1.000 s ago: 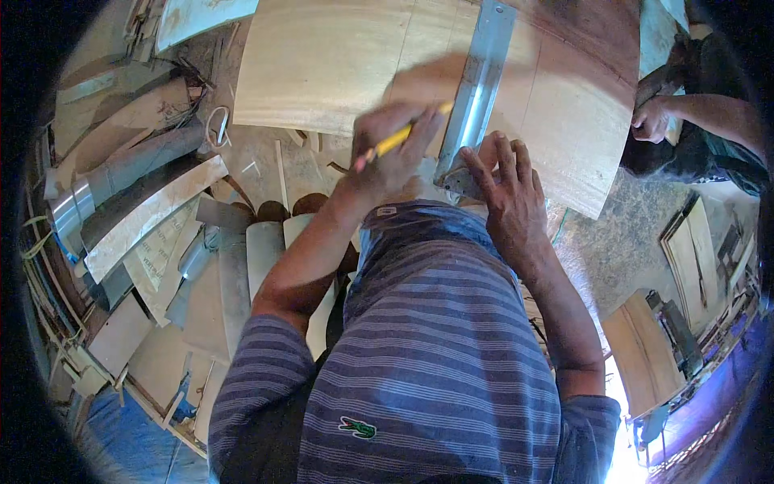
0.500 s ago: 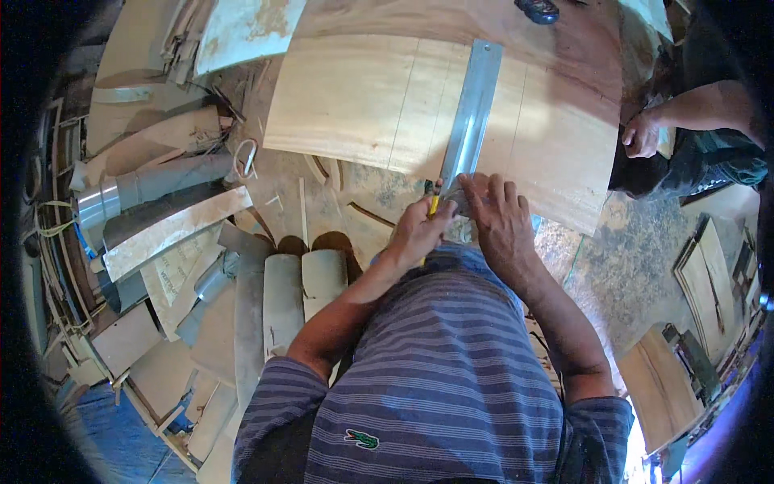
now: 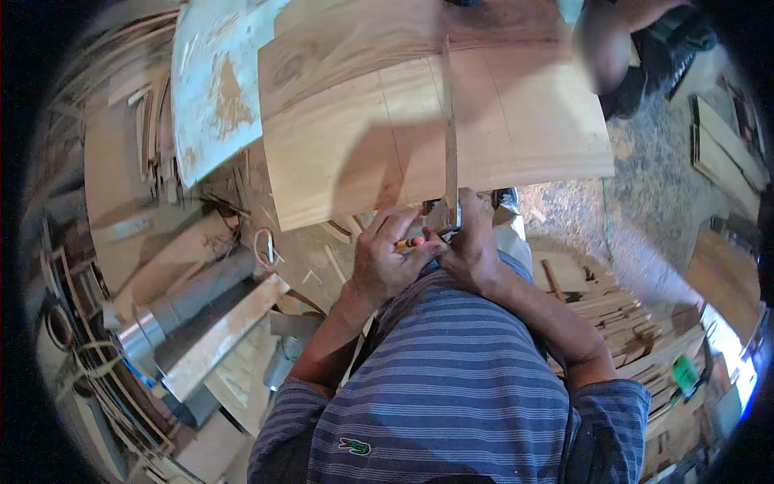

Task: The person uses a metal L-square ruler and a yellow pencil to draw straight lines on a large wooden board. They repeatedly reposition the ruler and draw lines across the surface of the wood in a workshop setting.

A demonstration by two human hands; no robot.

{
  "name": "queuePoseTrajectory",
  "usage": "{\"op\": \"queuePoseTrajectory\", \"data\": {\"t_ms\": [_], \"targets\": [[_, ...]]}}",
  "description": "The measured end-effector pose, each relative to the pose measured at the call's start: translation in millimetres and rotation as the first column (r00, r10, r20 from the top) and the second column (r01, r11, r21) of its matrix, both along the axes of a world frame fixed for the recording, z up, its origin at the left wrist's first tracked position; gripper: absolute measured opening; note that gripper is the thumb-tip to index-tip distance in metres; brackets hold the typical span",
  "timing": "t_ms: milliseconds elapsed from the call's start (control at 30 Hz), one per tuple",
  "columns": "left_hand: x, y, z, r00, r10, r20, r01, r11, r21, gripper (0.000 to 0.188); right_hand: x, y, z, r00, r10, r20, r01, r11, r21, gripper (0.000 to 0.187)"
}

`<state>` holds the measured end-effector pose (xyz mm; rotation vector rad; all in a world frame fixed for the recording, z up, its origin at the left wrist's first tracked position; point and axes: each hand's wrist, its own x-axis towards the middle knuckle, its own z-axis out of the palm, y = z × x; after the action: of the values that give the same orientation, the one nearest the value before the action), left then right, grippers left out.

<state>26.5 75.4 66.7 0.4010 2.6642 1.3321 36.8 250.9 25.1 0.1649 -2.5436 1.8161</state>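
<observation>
"While two hands meet at its near end, a long, thin grey metal straightedge [image 3: 451,161], seen nearly edge-on, crosses a pale, brown-grained wooden sheet [image 3: 318,173]. Whether it touches the wood, we cannot tell."

"And the fingers?"

"The left hand [image 3: 382,256] curls around a slim yellow pencil with a reddish end [image 3: 406,244]; the right hand [image 3: 472,250] grips the straightedge, fingers narrow, their contact partly hidden."

"Which step?"

"Apparently handling the straightedge over a sheet bearing thin dark lines. Any move from here calls, we judge, for a steady right grip and a controlled pencil."

"Edges and room?"

"The near edge lies just beyond the hands, close to a blue-grey striped shirt [image 3: 459,355]. A stained, pale blue panel [image 3: 201,121] crowds the left side, a co-worker's bare arm [image 3: 649,11] the far right; speckled grey floor [image 3: 649,181] offers more room rightward."
</observation>
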Motion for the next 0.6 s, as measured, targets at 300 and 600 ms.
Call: {"op": "queuePoseTrajectory", "data": {"t_ms": [300,600], "targets": [[-12,-84,-42,0.939,-0.342,-0.034,0.31,0.885,-0.348,0.067,27,-51,-24,0.801,-0.001,0.599,0.406,0.737,-0.541,0.045],[-17,-97,-56,0.911,-0.405,-0.077,0.336,0.839,-0.427,0.05,25,-71,-61,0.799,-0.044,0.6,0.539,0.495,-0.682,0.035]]}}
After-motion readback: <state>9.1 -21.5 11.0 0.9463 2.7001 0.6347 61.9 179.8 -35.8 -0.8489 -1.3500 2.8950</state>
